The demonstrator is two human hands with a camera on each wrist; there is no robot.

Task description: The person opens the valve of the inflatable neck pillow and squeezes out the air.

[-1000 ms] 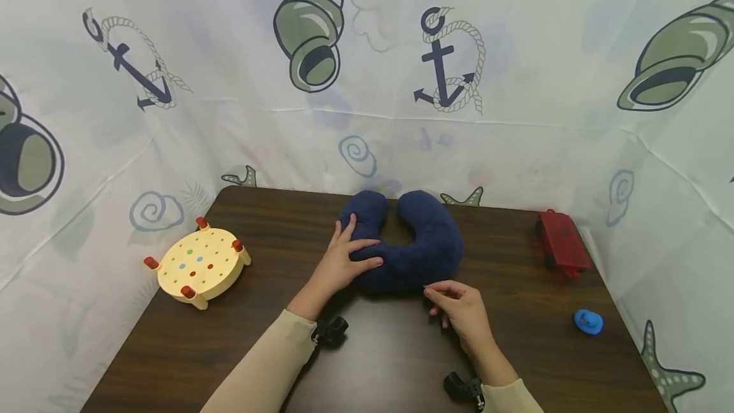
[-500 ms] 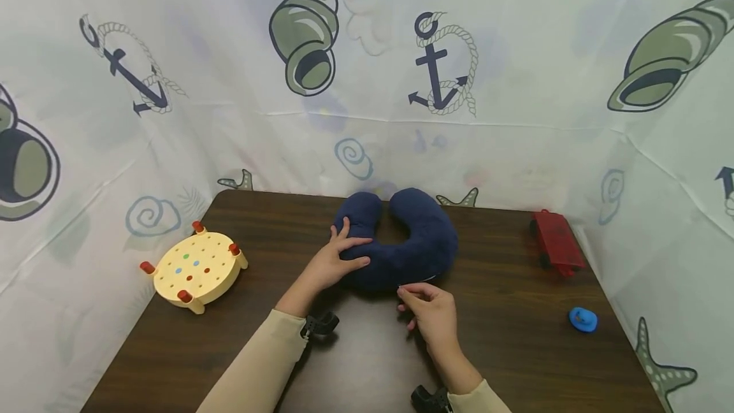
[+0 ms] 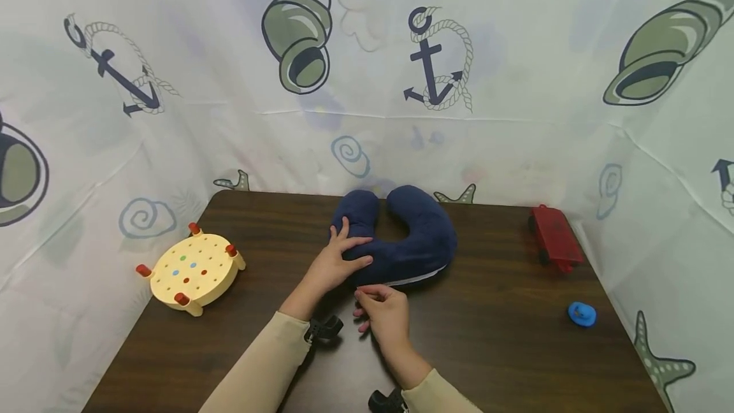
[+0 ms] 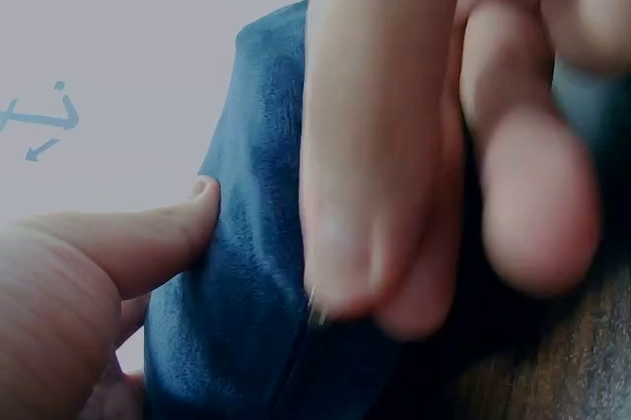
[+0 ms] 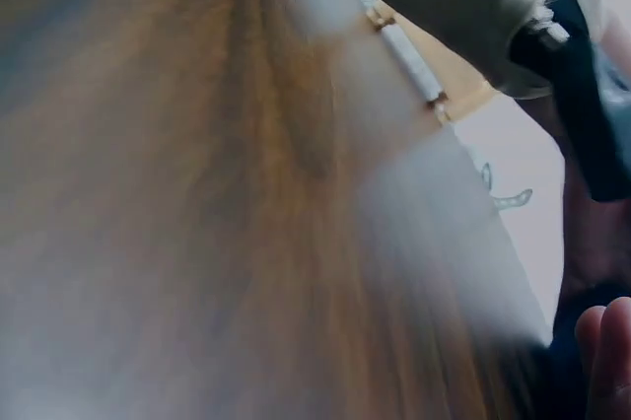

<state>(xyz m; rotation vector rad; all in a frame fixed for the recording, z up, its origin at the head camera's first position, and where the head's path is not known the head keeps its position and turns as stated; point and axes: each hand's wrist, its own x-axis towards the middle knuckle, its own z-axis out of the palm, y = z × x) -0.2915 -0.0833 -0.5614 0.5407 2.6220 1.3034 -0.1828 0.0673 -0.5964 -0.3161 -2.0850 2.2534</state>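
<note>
A navy U-shaped neck pillow (image 3: 424, 241) lies on the table with its two ends pointing away. My left hand (image 3: 338, 263) rests on its left side, fingers spread over the fabric; the left wrist view shows a thumb (image 4: 168, 238) pressing the pillow. At the pillow's near edge, my right hand (image 3: 387, 317) pinches a small metal zipper pull (image 4: 317, 310), mostly covered by the fingertips. A pale strip (image 3: 421, 277) shows along the lower edge to the right of that hand. The right wrist view catches mainly the table and only part of a hand.
A round yellow toy stool (image 3: 192, 271) with red-tipped legs lies legs up on the left. At the far right are a red toy cart (image 3: 555, 238) and a small blue toy (image 3: 582, 314). A printed cloth backdrop (image 3: 378, 81) borders the dark table (image 3: 487, 343).
My right hand has slid left along the pillow's near edge with the zipper pull, and the pale strip has appeared behind it. My left hand has stayed on the pillow.
</note>
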